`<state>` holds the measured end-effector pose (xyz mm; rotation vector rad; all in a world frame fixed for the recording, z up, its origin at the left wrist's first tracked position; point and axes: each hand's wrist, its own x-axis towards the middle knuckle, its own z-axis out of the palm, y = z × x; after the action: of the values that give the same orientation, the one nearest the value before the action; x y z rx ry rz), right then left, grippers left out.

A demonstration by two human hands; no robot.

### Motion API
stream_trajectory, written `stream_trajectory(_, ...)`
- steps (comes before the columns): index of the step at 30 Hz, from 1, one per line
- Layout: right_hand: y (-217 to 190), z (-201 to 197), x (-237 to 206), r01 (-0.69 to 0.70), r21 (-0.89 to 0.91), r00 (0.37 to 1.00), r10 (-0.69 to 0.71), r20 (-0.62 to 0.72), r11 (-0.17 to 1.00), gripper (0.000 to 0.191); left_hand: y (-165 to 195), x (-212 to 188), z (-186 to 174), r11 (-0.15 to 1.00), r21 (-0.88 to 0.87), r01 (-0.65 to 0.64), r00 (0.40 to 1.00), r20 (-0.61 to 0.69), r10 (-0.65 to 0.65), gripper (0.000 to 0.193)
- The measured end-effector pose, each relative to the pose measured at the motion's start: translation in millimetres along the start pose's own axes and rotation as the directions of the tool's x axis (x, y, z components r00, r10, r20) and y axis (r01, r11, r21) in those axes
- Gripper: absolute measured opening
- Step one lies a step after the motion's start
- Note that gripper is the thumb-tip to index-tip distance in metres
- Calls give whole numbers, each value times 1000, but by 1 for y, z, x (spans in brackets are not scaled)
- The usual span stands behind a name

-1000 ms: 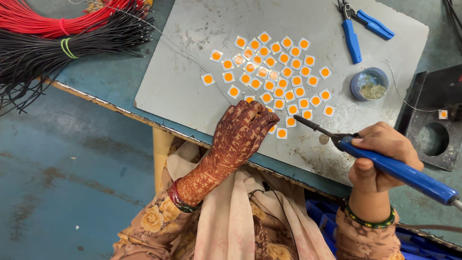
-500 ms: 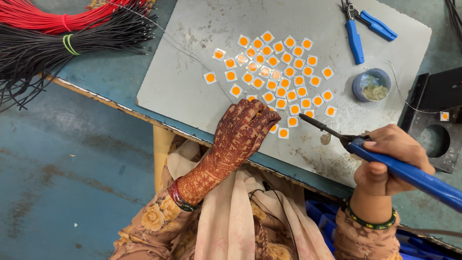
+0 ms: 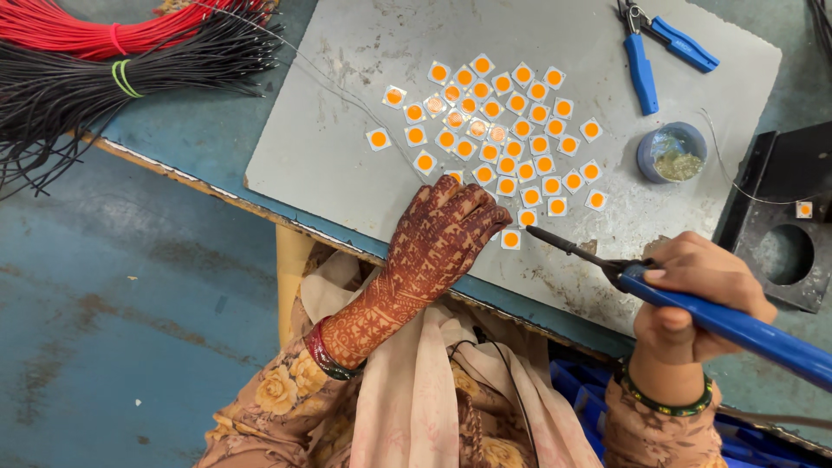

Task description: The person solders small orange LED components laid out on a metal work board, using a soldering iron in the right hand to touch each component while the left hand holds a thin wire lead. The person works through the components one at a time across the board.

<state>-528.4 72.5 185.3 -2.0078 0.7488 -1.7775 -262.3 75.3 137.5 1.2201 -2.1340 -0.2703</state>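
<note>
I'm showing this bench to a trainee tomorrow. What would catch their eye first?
Probably the cluster of small white squares with orange centres spread over the grey board. Just below it, the patterned left hand rests by the nearest squares, and the right hand holds a blue-handled soldering iron, tip towards them.

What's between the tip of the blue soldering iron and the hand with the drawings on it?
In the head view, one small white square with an orange dot lies on the grey board, between the soldering iron's tip and the left hand.
</note>
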Motion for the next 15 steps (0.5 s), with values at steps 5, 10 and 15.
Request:
stream_trajectory(5, -6, 4, 1, -68, 8, 998, 68, -3, 998, 54, 2, 3, -3, 1000, -14, -4, 1000, -17, 3, 27)
stream_trajectory(10, -7, 5, -1, -89, 18, 996, 89, -15, 996, 53, 4, 7, -6, 999, -44, 19, 1000, 5, -19, 24)
stream_trajectory(15, -9, 6, -1, -101, 3, 995, 101, -12, 995, 54, 5, 9, -6, 999, -35, 16, 1000, 9, -15, 23)
